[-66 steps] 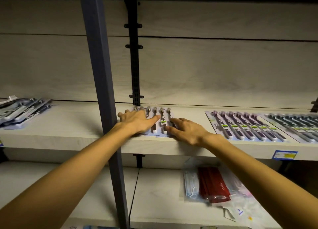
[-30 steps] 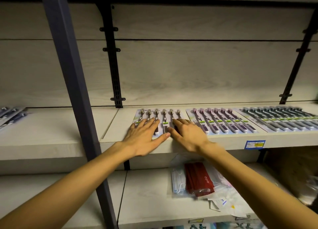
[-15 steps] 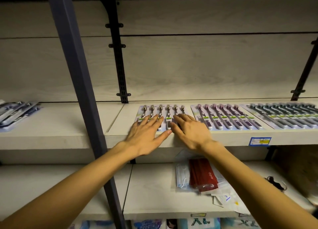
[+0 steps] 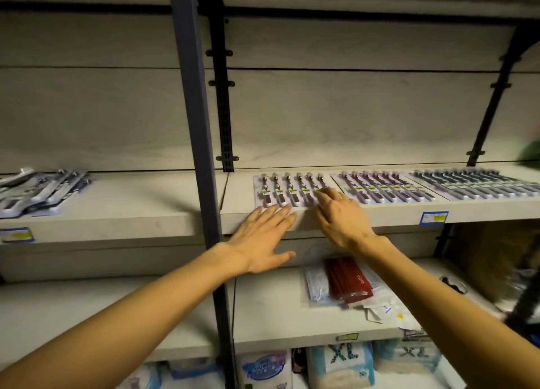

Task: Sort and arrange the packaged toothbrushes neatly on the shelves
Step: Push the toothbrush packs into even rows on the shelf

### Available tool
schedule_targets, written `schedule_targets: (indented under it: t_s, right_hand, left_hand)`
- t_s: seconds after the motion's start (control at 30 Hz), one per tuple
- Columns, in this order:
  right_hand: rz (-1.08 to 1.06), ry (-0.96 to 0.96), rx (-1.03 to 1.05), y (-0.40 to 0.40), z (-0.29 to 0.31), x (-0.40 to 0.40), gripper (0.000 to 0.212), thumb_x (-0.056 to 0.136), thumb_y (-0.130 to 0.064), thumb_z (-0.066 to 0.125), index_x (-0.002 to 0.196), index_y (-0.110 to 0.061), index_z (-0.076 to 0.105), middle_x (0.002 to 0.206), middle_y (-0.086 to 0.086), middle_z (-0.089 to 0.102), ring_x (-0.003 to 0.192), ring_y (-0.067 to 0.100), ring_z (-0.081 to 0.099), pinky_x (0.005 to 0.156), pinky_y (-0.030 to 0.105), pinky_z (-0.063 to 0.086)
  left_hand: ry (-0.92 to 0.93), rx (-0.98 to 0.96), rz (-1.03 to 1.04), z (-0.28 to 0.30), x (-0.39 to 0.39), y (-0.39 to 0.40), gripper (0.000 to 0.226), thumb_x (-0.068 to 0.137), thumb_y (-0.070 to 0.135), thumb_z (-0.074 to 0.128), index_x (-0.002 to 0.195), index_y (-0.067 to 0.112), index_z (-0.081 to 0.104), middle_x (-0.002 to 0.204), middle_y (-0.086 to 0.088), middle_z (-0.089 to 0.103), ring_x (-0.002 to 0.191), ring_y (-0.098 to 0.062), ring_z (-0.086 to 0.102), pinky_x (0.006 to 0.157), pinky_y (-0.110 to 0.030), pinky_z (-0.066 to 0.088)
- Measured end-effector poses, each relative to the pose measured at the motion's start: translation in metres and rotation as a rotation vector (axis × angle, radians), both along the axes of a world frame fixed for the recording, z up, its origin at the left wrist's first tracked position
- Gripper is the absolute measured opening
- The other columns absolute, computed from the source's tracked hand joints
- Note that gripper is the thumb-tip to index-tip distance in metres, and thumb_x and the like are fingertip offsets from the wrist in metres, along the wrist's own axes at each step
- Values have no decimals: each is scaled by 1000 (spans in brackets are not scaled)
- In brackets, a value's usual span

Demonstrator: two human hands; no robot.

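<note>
A row of several brown-handled toothbrush packs [image 4: 287,190] lies flat on the middle shelf [image 4: 380,212], just right of the upright post. Beside it lie a row of purple packs [image 4: 380,187] and a row of dark teal packs [image 4: 470,182]. My left hand [image 4: 263,238] is flat and spread in front of the shelf's edge, fingertips just at the near end of the brown row. My right hand [image 4: 340,217] rests its fingertips on the right-hand packs of that row, holding nothing. A loose untidy pile of packs [image 4: 41,191] sits on the left bay.
A dark blue upright post [image 4: 194,125] stands between the two bays, close to my left forearm. On the lower shelf lie face-mask bags and a red packet [image 4: 347,283]. Blue price tags [image 4: 434,217] hang on the shelf edge. Packs marked XL [image 4: 340,362] fill the bottom.
My left hand has slid back off the brown row to the shelf's front edge. My right hand stays on the row's right side. The view has tilted slightly down.
</note>
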State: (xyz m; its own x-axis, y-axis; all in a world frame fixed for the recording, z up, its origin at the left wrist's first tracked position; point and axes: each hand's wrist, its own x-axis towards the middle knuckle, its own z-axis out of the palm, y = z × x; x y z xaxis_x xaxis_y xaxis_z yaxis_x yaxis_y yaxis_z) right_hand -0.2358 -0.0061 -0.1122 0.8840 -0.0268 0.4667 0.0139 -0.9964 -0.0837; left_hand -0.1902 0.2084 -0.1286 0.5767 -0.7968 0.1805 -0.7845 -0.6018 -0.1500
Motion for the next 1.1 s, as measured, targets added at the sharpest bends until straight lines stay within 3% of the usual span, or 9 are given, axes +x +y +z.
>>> schedule_targets:
  t_s: [0.07, 0.17, 0.3, 0.47, 0.73, 0.97, 1.1]
  right_hand:
    - [31, -94, -24, 28, 6, -10, 33, 101, -33, 43, 123, -18, 61, 124, 6, 61, 109, 29, 60, 84, 39, 49]
    - [122, -173, -33, 85, 11, -23, 25, 98, -30, 49, 111, -20, 69, 111, 0, 68, 100, 25, 64, 72, 35, 50]
    - [288, -141, -92, 176, 19, -24, 24, 98, -31, 51, 109, -21, 69, 103, -2, 69, 86, 20, 66, 62, 27, 42]
    - [446, -97, -154, 293, 35, -2, 27, 98, -37, 46, 112, -24, 66, 102, -6, 68, 76, 15, 65, 66, 36, 55]
    - [524, -122, -175, 408, 43, 72, 23, 94, -35, 47, 104, -27, 66, 107, -9, 70, 88, 20, 68, 69, 32, 52]
    - [529, -145, -17, 448, 41, 158, 24, 91, -34, 49, 107, -28, 66, 105, -11, 71, 95, 20, 68, 71, 32, 52]
    - [534, -49, 143, 468, 55, 227, 31, 91, -31, 54, 120, -26, 64, 114, -7, 71, 104, 22, 67, 82, 36, 54]
  left_hand:
    - [-22, -23, -79, 0, -7, 33, 82, 97, 59, 42, 161, 25, 4, 168, 0, -6, 155, -19, 2, 125, -38, 8]
    - [-126, -90, -114, 2, -20, 94, 68, 96, 52, 45, 156, 24, 28, 165, -1, 21, 147, -20, 28, 117, -36, 29]
    - [-208, -190, -57, 14, -31, 194, 49, 92, 42, 53, 136, 20, 55, 137, -1, 54, 121, -20, 55, 98, -36, 45]
    - [-237, -189, 172, 31, -21, 309, 49, 94, 45, 50, 137, 21, 52, 138, 1, 49, 118, -18, 53, 92, -35, 43]
    - [-162, -253, 526, 51, 36, 437, 52, 92, 45, 55, 138, 21, 51, 140, 0, 48, 123, -25, 54, 91, -38, 49]
    - [-108, -243, 617, 54, 117, 481, 47, 98, 51, 47, 131, 18, 54, 135, -3, 53, 117, -26, 57, 88, -41, 51]
    - [-32, -125, 562, 64, 163, 486, 51, 101, 56, 38, 133, 18, 52, 133, -7, 54, 115, -26, 55, 91, -41, 49]
